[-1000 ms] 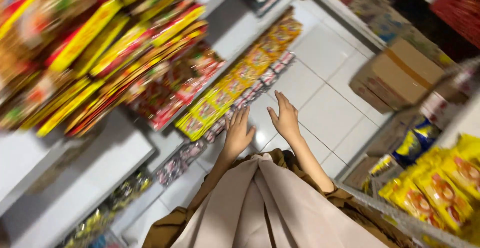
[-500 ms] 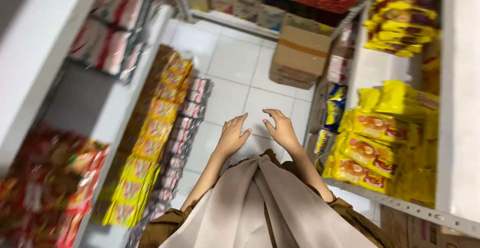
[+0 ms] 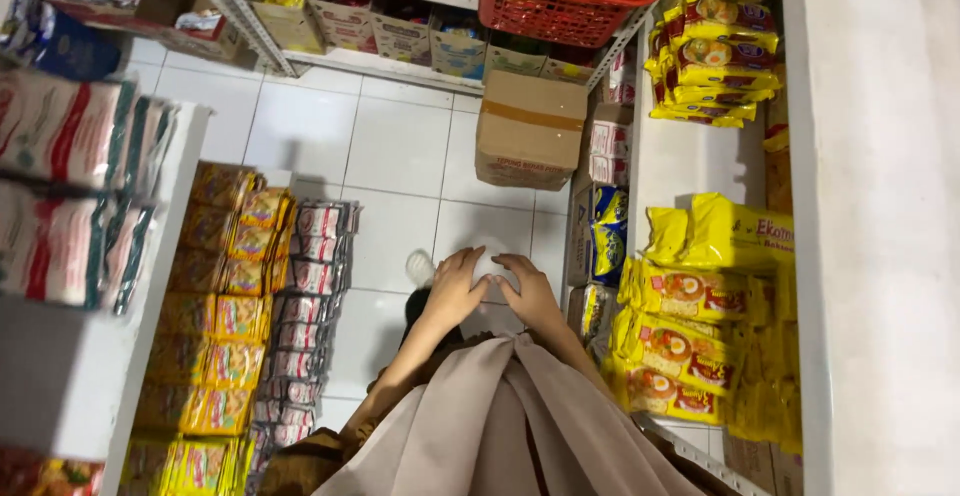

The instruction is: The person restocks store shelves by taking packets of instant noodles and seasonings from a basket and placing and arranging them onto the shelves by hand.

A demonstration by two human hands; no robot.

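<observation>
Hands: left hand (image 3: 455, 291) and right hand (image 3: 530, 296) open, empty, nearest yellow crinkly plastic noodle packets (image 3: 672, 341); likely light, crushable, best pinched at edge seams.

Your left hand (image 3: 455, 291) and right hand (image 3: 530, 294) sit side by side, fingertips nearly touching, above floor (image 3: 390, 146). Cardboard box (image 3: 530, 128) ahead on floor. Noodle packets (image 3: 680, 341) on shelf to right; snack packets (image 3: 235, 296) to left.

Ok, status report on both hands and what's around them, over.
Left hand open, empty. Right hand open, empty, fingertips meeting the left's. Yellow packets on shelf nearest right hand. Box on floor ahead.
</observation>
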